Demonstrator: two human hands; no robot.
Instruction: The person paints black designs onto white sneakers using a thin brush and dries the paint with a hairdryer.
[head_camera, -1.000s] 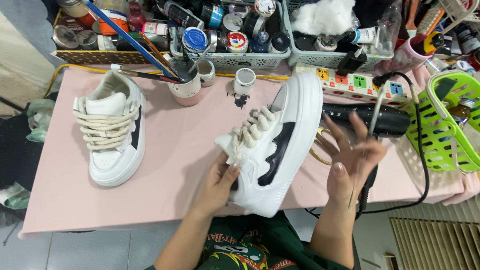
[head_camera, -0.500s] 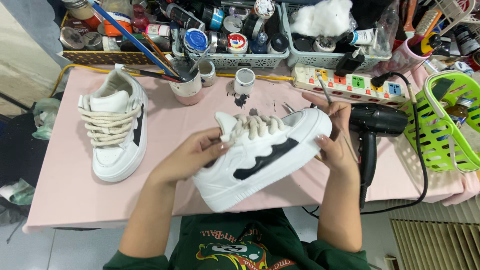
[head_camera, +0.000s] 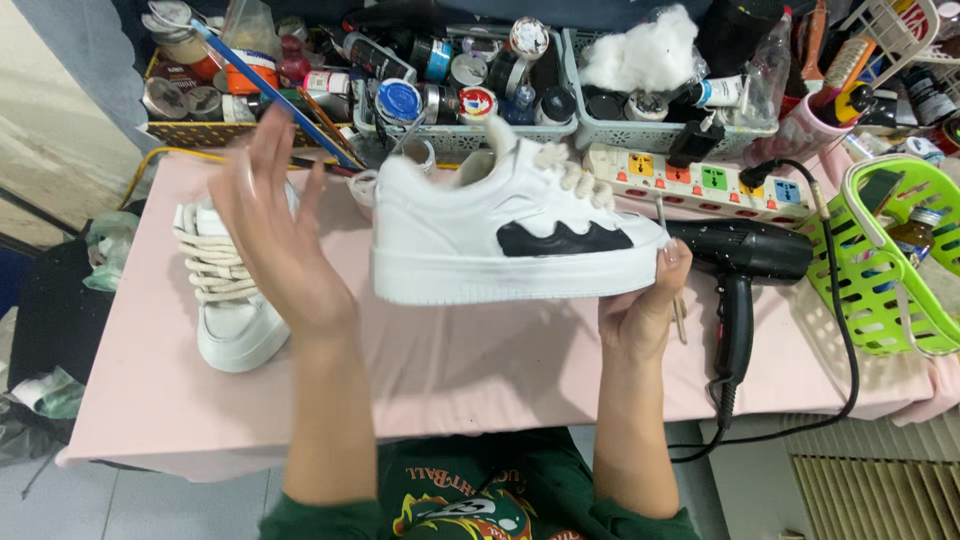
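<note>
While our right hand (head_camera: 645, 305) grips the toe end, we've got the white sneaker (head_camera: 500, 235) up off the pink table (head_camera: 480, 370), side-on.

Our left hand (head_camera: 275, 235) is wide open, fingers spread, just left of the heel and not touching it. The other sneaker (head_camera: 225, 300) sits on the table behind that hand, laces up. A black hair dryer (head_camera: 745, 265) lies right of the held shoe, with a power strip (head_camera: 700, 180) behind and a green basket (head_camera: 890, 270) at the far right.

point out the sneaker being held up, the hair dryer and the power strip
white sneaker (head_camera: 470, 225), head view, on its side panel.
black hair dryer (head_camera: 745, 250), head view, on its barrel.
power strip (head_camera: 700, 183), head view, on its top face by the switches.
</note>
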